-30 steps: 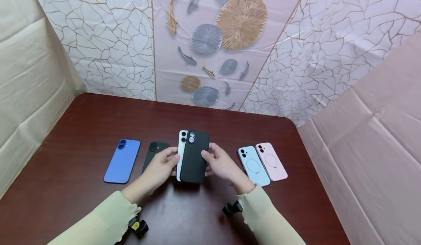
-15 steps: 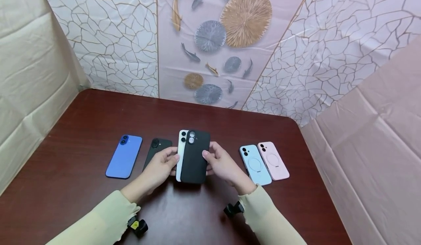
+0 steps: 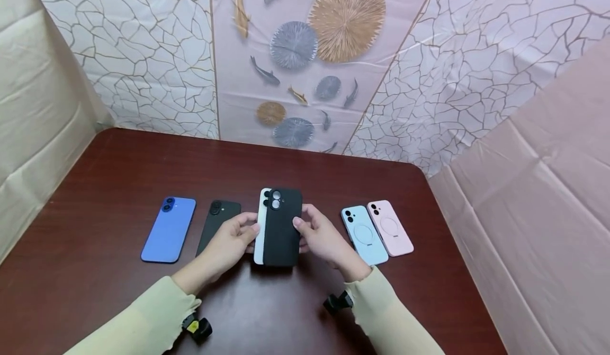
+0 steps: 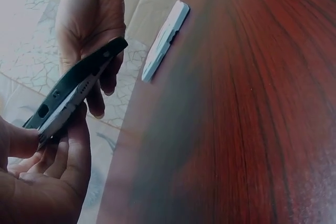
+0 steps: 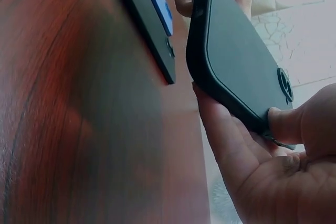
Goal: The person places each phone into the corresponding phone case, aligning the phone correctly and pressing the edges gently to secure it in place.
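Observation:
My left hand (image 3: 229,242) grips a white phone (image 3: 260,238) by its left edge, thumb on top. With thumb in front and fingers behind, my right hand (image 3: 321,236) holds a black phone case (image 3: 283,233) by its right edge. The case lies over most of the white phone, offset to the right, so a strip of white shows. Both are raised above the table. In the left wrist view, the white phone (image 4: 68,111) sits at a slant to the case (image 4: 79,77), a narrow gap between them. The case's camera cut-out (image 5: 284,83) shows in the right wrist view.
On the brown table (image 3: 305,312), a blue phone (image 3: 169,230) and a black phone (image 3: 216,225) lie at left, the black one partly behind my left hand. A light blue case (image 3: 366,236) and a pink case (image 3: 391,229) lie side by side at right. Cloth-covered walls enclose the table.
The head view has shifted slightly. Both hands keep their grips, and the black case covers a little more of the white phone's camera lenses.

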`<action>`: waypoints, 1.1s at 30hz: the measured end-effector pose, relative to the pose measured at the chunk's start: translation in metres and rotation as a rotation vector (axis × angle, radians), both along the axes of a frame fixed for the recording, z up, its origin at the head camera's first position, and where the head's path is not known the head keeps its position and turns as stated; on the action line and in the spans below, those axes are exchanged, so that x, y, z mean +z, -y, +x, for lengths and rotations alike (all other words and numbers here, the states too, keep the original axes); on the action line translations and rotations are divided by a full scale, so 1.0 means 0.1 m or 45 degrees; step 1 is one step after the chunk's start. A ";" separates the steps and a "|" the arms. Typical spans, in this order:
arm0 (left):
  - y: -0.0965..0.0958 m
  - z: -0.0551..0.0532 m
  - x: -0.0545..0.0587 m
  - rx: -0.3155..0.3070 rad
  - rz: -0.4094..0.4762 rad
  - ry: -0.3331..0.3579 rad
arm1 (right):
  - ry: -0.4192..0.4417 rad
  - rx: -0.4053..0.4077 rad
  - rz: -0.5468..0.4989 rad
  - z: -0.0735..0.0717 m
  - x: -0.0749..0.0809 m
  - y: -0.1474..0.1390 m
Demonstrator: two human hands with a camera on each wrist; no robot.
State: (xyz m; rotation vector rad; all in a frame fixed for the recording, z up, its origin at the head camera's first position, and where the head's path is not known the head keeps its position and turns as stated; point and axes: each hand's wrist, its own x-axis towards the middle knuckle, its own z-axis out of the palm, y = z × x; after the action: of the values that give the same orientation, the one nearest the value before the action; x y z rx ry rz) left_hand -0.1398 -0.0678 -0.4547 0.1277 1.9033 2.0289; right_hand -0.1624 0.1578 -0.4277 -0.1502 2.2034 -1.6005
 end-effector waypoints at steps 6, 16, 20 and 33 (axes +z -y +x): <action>-0.01 -0.03 0.04 -0.003 0.088 0.003 | 0.036 0.018 0.037 -0.03 -0.04 0.05; 0.06 -0.05 0.06 0.072 0.194 0.107 | 0.049 0.002 0.100 -0.04 -0.03 0.15; 0.09 -0.07 0.04 0.042 0.124 0.073 | -0.042 -0.061 0.156 -0.08 -0.05 0.20; 0.09 -0.10 -0.01 0.108 -0.101 -0.027 | -0.178 -0.106 0.155 -0.09 -0.05 0.26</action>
State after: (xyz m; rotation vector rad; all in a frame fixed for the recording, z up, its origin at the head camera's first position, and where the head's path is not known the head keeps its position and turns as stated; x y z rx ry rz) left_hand -0.1497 -0.0769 -0.4558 0.0492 2.0309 2.0097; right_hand -0.1714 0.1315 -0.4322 -0.1406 2.4366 -1.5351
